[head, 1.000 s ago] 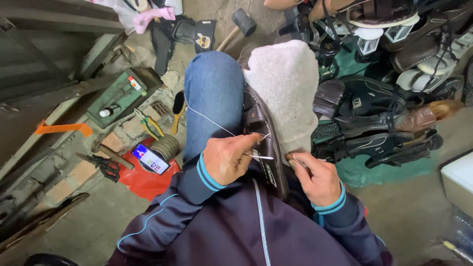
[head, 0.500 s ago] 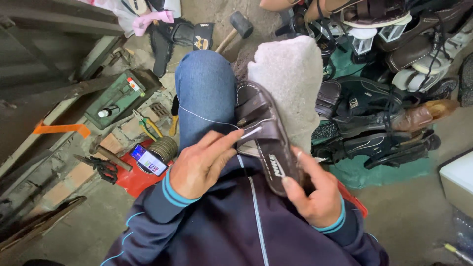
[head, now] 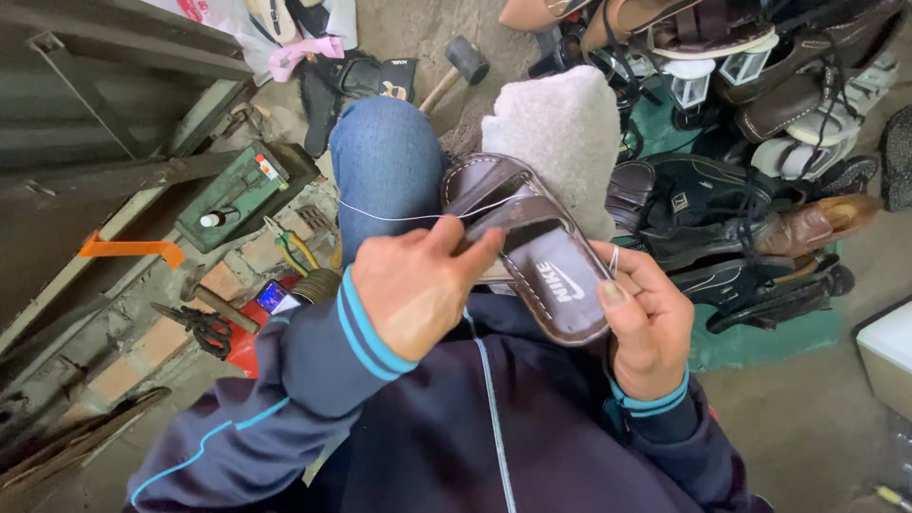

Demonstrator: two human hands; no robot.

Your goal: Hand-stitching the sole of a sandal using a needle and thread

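A dark brown sandal (head: 541, 256) lies sole-down across my lap, partly over a grey woolly cloth (head: 560, 128) on my right knee. My left hand (head: 418, 285) pinches at the sandal's strap, fingertips closed on it where a white thread (head: 380, 214) runs off to the left. My right hand (head: 641, 323) grips the sandal's right edge, thumb on the insole, with a loop of thread by its fingers. No needle is visible to me.
A heap of dark shoes and sandals (head: 741, 199) fills the right side on a green sheet. A hammer (head: 456, 66) lies ahead. On the left are a green box (head: 237, 195), pliers (head: 290, 247), scissors (head: 204, 328) and a metal frame (head: 114, 114).
The sandal has turned flat, its insole now facing up. My left hand moved from the thread pull onto the strap; my right hand shifted up along the sandal's edge.
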